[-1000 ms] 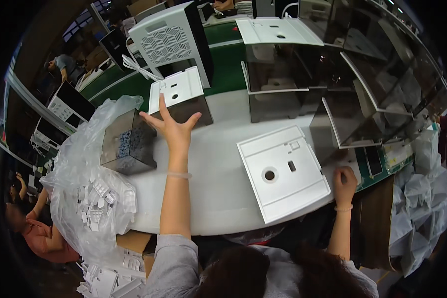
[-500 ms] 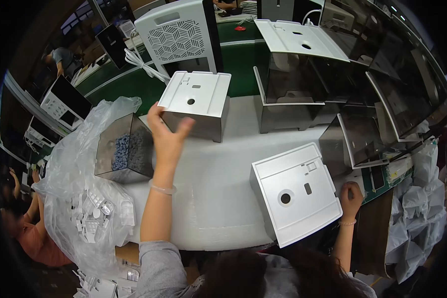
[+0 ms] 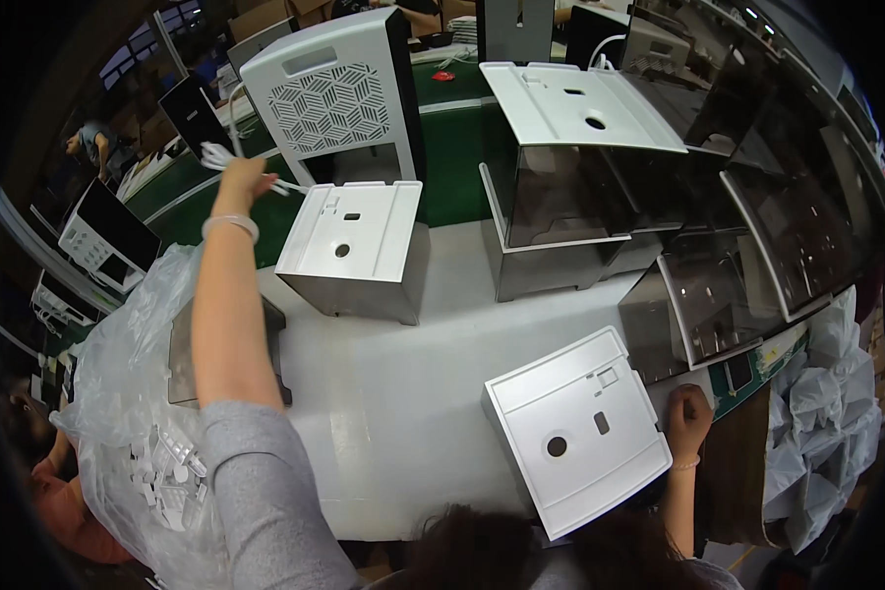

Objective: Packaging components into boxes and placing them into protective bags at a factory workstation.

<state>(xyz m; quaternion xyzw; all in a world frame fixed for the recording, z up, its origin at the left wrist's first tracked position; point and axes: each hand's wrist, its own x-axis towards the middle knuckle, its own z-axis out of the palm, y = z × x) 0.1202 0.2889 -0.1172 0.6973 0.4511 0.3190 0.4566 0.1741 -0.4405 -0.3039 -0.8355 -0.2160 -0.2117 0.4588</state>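
My left hand [image 3: 243, 185] reaches far out at the upper left, its fingers closed round a bundled white power cord [image 3: 216, 154]. The cord runs beside a tall white appliance [image 3: 329, 103] with a patterned grille. Just below that hand stands a smoky, see-through box with a white lid [image 3: 354, 221], the lid having a round hole and a slot. My right hand [image 3: 690, 418] is curled at the right edge of another white-lidded box [image 3: 580, 433], which sits askew near me. Whether its curled fingers hold anything is hidden.
Stacked smoky boxes with white lids [image 3: 585, 108] rise at the back right. A clear plastic bag [image 3: 118, 413] with small white parts lies at left, beside an open smoky bin [image 3: 182, 344] partly behind my arm. Plastic-wrapped pieces [image 3: 821, 423] are at far right.
My left hand has left the nearer edge of the white-lidded box and moved up and left to the power cord. The whole view has shifted slightly. My right hand stays by its box.
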